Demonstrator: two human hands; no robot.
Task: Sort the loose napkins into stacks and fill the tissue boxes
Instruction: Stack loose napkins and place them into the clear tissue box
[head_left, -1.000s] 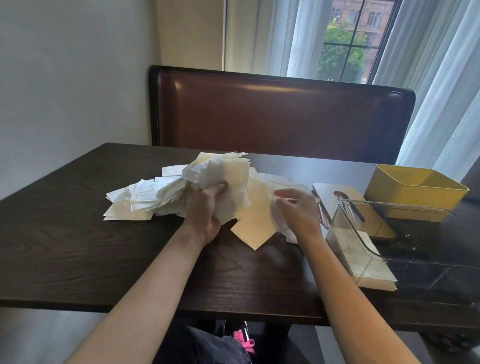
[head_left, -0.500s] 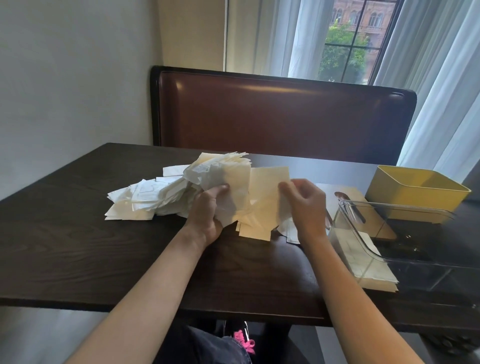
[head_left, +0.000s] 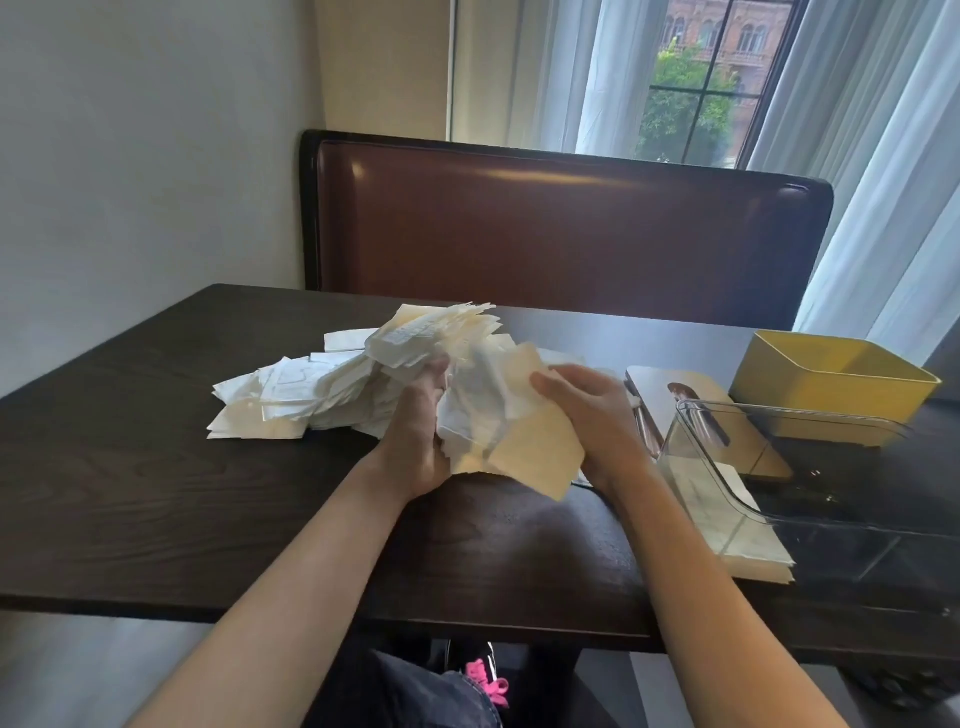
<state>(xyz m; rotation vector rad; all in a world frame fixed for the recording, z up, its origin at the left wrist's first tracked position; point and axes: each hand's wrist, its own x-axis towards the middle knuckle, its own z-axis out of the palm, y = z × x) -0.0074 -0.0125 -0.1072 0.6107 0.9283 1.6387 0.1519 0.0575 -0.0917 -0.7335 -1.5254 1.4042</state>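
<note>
Two hands are closed on napkins: a bundle (head_left: 467, 364) in the left hand (head_left: 415, 441), one cream napkin (head_left: 540, 452) in the right hand (head_left: 597, 415). The clear box (head_left: 810, 467) is seen just right of the right hand.

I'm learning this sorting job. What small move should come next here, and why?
Probably press the cream napkin flat against the bundle. The right hand holds that napkin beside the bundle gripped in the left hand, and its lower corner juts out unaligned.
</note>
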